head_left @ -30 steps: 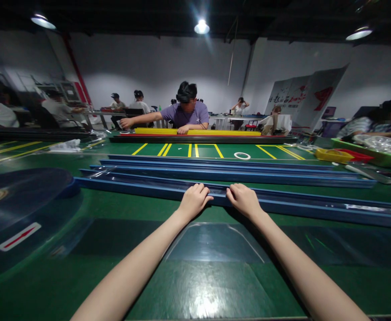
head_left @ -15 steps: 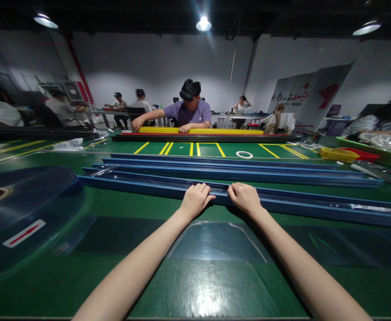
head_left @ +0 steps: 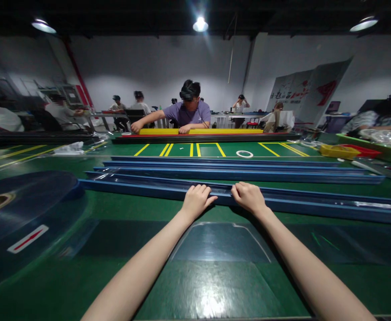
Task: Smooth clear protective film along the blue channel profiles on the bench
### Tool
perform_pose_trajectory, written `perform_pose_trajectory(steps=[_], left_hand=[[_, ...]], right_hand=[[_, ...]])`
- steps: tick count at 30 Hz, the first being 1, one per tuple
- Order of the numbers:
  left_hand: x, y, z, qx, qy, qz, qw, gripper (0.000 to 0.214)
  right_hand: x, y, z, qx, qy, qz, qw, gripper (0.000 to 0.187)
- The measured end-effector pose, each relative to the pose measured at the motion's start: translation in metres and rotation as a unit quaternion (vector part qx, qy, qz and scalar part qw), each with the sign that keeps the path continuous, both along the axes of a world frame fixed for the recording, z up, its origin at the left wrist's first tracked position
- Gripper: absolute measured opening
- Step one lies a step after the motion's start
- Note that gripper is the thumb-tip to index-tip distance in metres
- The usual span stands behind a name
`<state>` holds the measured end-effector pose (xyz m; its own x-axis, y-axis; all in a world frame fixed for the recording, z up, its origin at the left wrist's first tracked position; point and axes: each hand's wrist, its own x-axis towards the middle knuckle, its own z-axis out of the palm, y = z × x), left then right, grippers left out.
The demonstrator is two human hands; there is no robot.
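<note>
A long blue channel profile (head_left: 315, 207) runs across the green table in front of me, its open trough facing up. My left hand (head_left: 197, 203) grips the near wall near the middle, fingers curled over the edge and thumb pointing right. A short way to the right, my right hand (head_left: 249, 196) is closed over the same profile, its fingertips hidden inside the trough. Clear film shines in the trough toward the right. Below my hands, a transparent film strip (head_left: 121, 236) lies flat across the table.
More blue profiles (head_left: 282, 177) lie just beyond. At left sits a large film roll (head_left: 31, 191) with a red arrow label (head_left: 28, 239). A white tape ring (head_left: 244, 154) and a yellow tray (head_left: 339, 152) are farther back. A co-worker (head_left: 190, 111) handles yellow profiles (head_left: 225, 131) opposite.
My right hand has shifted slightly right along the profile, widening the gap between my hands. The left thumb stretches out a little more. The view has moved slightly.
</note>
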<state>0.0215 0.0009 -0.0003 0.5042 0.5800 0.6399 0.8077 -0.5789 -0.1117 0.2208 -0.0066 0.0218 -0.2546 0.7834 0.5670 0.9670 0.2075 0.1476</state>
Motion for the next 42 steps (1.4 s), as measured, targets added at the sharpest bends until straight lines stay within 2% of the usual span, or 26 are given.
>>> perform_pose_trajectory(steps=[9,23,31,42], left_hand=[[0.001,0.0,0.0,0.017,0.01,-0.012,1.0,0.036],[0.002,0.001,-0.001,-0.004,0.018,-0.018,1.0,0.034],[0.002,0.001,-0.001,-0.001,0.02,-0.022,1.0,0.033],[0.002,0.002,-0.002,0.011,0.023,-0.017,1.0,0.033]], right_hand=[[0.031,-0.004,-0.005,0.056,0.006,0.017,0.998,0.042],[0.049,-0.002,-0.006,0.051,0.014,0.005,0.999,0.042],[0.048,-0.004,-0.003,0.022,0.022,0.004,1.0,0.042],[0.041,-0.007,0.005,-0.063,0.017,-0.047,0.997,0.042]])
